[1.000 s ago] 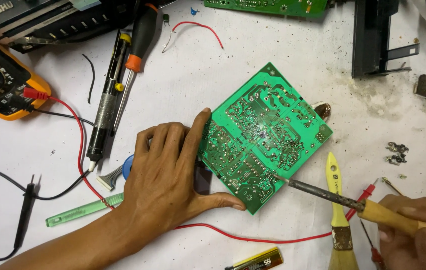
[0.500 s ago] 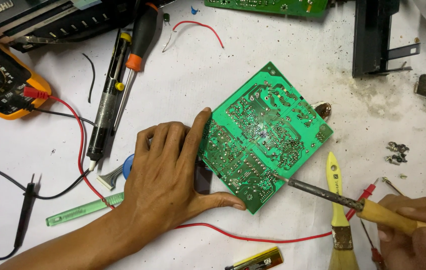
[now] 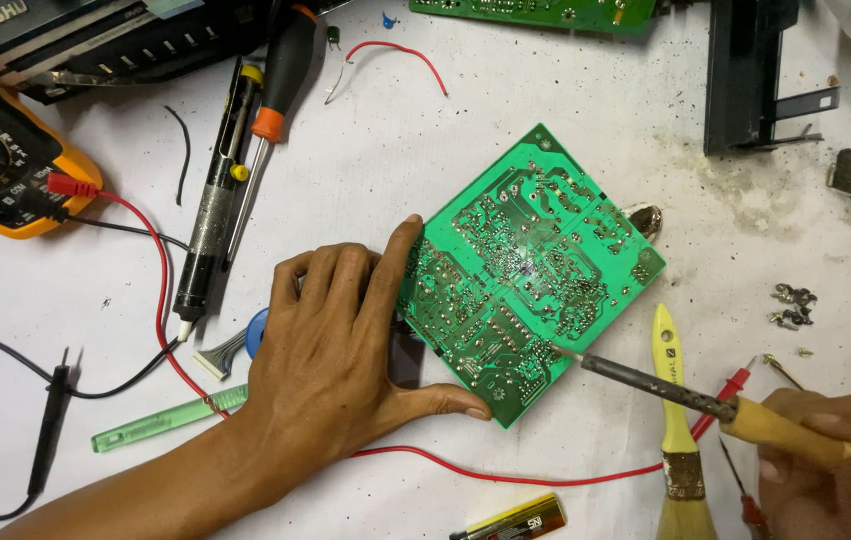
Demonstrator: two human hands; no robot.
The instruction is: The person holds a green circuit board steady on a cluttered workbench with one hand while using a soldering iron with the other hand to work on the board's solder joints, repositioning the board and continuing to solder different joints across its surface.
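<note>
A green circuit board (image 3: 531,265) lies solder side up on the white table, turned like a diamond. My left hand (image 3: 341,355) rests flat against its lower left edge, with the forefinger along one side and the thumb along the other, steadying it. My right hand (image 3: 831,455) at the lower right grips the yellow handle of a soldering iron (image 3: 666,390). The iron's tip touches the board near its lower right edge.
A black desoldering pump (image 3: 211,225) and a screwdriver (image 3: 271,110) lie at upper left beside an orange multimeter (image 3: 6,170) with red and black leads. A yellow brush (image 3: 676,430), a battery (image 3: 511,520), green tweezers (image 3: 166,417), small screws (image 3: 791,305) and another green board (image 3: 536,12) lie around.
</note>
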